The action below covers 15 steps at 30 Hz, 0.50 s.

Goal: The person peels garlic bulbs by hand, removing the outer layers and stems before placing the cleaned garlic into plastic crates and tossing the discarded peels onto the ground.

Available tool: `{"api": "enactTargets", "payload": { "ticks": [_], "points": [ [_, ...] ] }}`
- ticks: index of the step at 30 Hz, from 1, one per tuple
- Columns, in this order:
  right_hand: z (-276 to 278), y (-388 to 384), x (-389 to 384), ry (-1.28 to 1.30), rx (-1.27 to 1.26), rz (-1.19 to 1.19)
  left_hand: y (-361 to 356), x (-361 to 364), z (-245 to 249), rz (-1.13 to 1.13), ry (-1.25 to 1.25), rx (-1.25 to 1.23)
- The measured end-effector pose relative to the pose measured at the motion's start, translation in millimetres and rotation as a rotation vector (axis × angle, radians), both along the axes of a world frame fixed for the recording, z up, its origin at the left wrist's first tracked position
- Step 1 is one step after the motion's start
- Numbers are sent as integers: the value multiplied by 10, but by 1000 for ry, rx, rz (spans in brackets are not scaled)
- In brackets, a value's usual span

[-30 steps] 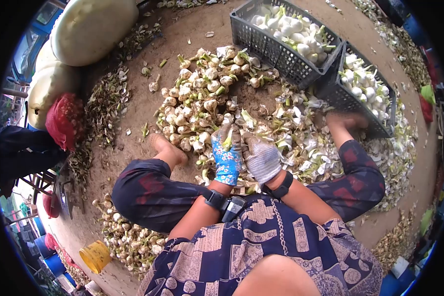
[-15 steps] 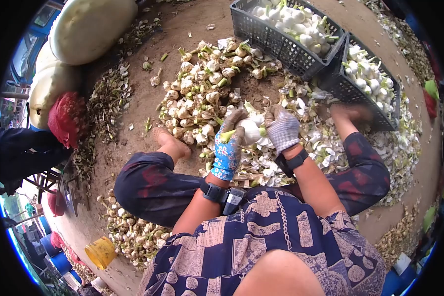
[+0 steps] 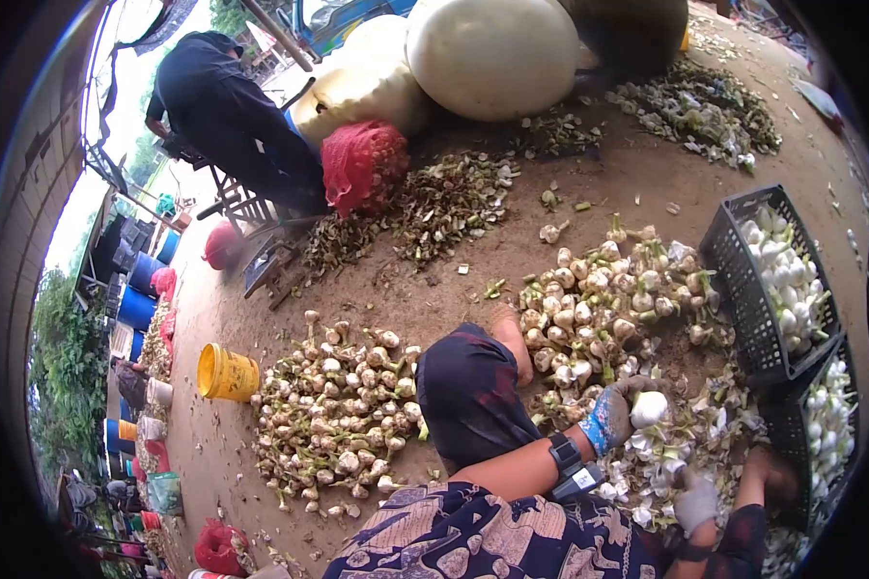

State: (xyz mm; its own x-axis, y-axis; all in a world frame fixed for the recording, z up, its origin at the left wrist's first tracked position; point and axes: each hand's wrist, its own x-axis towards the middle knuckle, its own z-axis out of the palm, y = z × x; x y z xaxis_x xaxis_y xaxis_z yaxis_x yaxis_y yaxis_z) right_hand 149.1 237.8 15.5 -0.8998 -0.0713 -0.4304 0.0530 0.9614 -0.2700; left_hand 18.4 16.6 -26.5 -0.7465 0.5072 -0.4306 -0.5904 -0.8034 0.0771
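Note:
A peeled white garlic bulb [image 3: 649, 409] sits in my left hand [image 3: 614, 417], which wears a blue flowered glove with a dirt-stained palm and fingers closed round it. Below and to the right, my right hand [image 3: 696, 506] in a pale glove is apart from the bulb, low over the white garlic skins [image 3: 658, 463]; motion blurs its fingers. Just beyond my left hand lies a heap of unpeeled garlic [image 3: 589, 314] with short green stems.
Two black crates, a far one [image 3: 743, 280] and a near one [image 3: 787, 454], hold peeled garlic at the right. A second garlic heap [image 3: 343, 415] and a yellow bucket [image 3: 228, 373] lie left. Farther back are a red mesh sack [image 3: 357, 169], large pale sacks [image 3: 492, 58] and a bending person [image 3: 222, 116].
The view has swung to the left. My right hand has come away from the bulb and moved lower, while my left hand keeps hold of it.

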Motion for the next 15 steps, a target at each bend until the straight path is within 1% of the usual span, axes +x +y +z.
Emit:
{"api": "enactTargets", "payload": {
  "ticks": [1, 2, 3, 4, 5, 6, 7, 8, 10, 11, 12, 13, 14, 15],
  "points": [
    [-134, -101, -6, 92, 327, -95, 13, 15, 21, 15, 73, -178],
    [55, -224, -187, 84, 118, -168, 1, 44, 26, -40, 63, -248],
    [36, -277, -238, 351, -52, -85, -1, 70, 3, -123, 18, -295],
    [96, -427, -303, 379, -274, -112, 6, 118, 101, -185, 10, -319],
    [291, -678, -432, 333, -548, -161, 39, 171, -53, -257, 55, -335],
    [182, -850, -495, 326, -605, -80, 66, 237, 48, -282, 46, -200],
    [26, -938, -528, 393, -435, -95, 57, 316, -332, -393, 8, -59],
    [-73, -939, -572, 460, -274, -98, 21, 300, -377, -381, -59, 18],
    [-90, -729, -720, 327, -606, -251, -9, 200, 73, -164, 118, -67],
    [28, -653, -837, 410, -590, -302, -57, 174, 121, -141, 156, -101],
    [125, -541, -1024, 446, -660, -404, -83, 140, 147, -118, 193, -128],
    [237, -320, -1262, 587, -525, -295, -113, 89, 177, -136, 225, -205],
    [383, -127, -1501, 559, -563, -439, -146, 63, 132, -127, 201, -198],
    [667, -30, -1774, 686, -385, -445, -176, 51, 57, -143, 162, -251]
  ]
}}
